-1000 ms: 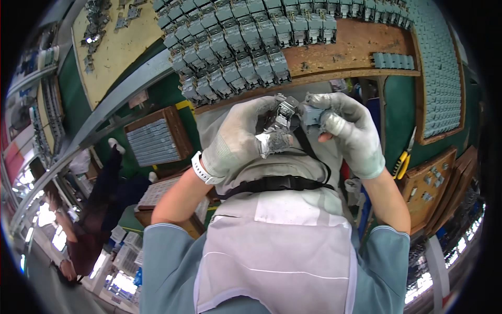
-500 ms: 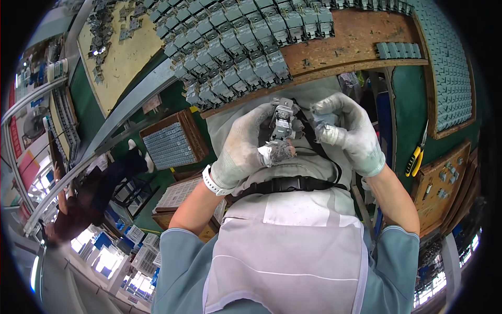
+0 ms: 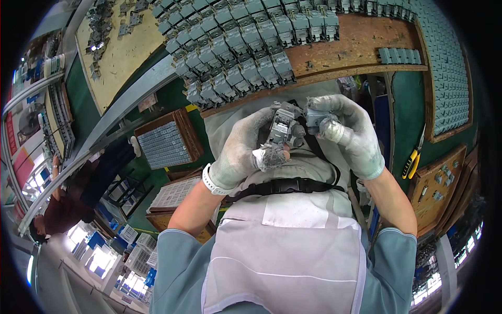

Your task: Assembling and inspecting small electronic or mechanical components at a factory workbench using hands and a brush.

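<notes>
Green surface (image 3: 407, 97) showed right of the wooden tray (image 3: 366, 44), the landmark for these notes; grey-blue units (image 3: 232, 42) stood in close rows over much of the wooden tray, with bare scuffed wood beside them and a short row of small blocks (image 3: 399, 56) near its right end. Metal-faced part (image 3: 283, 123) was on the near side of the tray, in the left hand (image 3: 235, 149); boxy, dull grey, bright metallic patches on the visible face, darker recesses between, body leaning a little; grip narrow, glove closed about its sides. Right hand (image 3: 361, 141), also gloved, pinched a smaller blue-grey block (image 3: 315, 117) just beside that part, likewise on the near side of the tray; plain-sided, partly hidden by the glove; whether the two pieces touched, could not tell. Pliers (image 3: 415, 165), yellow and black at the handles, lay right of the tray and nearer; pale board (image 3: 115, 57) with loose metal pieces (image 3: 102, 26) lay left of it.
</notes>
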{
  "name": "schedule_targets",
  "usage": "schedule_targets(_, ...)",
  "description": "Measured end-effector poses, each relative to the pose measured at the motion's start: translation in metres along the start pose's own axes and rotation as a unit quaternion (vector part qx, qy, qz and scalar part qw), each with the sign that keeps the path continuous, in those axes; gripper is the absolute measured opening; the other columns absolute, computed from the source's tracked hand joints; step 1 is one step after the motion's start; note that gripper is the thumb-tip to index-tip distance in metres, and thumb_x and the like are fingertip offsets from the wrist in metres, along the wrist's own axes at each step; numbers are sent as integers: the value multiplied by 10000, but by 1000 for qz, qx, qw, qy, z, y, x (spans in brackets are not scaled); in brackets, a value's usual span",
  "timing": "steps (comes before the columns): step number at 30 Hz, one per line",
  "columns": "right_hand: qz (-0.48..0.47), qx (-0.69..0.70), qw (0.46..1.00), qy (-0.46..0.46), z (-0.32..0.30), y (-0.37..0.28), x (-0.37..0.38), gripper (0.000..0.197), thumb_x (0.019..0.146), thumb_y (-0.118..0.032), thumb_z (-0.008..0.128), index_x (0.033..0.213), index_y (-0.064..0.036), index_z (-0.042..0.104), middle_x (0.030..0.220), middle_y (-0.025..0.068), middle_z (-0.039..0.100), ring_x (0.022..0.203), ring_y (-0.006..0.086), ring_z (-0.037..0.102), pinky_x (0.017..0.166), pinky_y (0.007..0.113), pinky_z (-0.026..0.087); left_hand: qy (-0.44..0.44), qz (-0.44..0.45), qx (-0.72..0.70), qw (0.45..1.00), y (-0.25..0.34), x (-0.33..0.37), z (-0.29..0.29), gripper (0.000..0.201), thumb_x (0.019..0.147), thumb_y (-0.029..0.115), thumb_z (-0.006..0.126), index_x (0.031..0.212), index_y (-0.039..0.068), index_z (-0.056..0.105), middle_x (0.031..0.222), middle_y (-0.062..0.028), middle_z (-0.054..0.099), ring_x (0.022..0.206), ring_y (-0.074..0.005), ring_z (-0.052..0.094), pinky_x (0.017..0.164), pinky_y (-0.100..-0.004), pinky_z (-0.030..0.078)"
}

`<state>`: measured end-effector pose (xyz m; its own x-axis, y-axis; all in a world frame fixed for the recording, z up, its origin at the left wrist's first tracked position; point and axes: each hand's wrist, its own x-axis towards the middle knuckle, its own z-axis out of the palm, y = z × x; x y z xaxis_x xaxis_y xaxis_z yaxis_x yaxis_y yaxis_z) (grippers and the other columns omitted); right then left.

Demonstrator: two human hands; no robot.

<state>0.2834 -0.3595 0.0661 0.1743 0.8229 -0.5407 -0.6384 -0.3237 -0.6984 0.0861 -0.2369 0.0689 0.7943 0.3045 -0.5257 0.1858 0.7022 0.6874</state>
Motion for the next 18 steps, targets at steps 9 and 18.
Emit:
schedule_targets(9, -173, -163, 967, -92, -6, 4, 3, 378, 733, -131, 859, 1064, 7, 741, 1178, 157, 648, 1059, 234, 650, 882, 310, 543, 53, 159, 261, 951, -17, 3, -6, 678, 752, 158, 842, 1316, -71, 543, 1069, -148, 709, 908, -175, 690, 819, -314, 564)
schedule_targets(18, -209, -338, 917, -37, 20, 0, 2, 273, 731, -34, 822, 998, -26, 763, 1029, 147, 660, 929, 223, 680, 775, 299, 558, 70, 146, 366, 916, -5, -1, 3, 608, 740, 147, 829, 1249, -82, 587, 954, -210, 714, 800, -258, 732, 739, -313, 577)
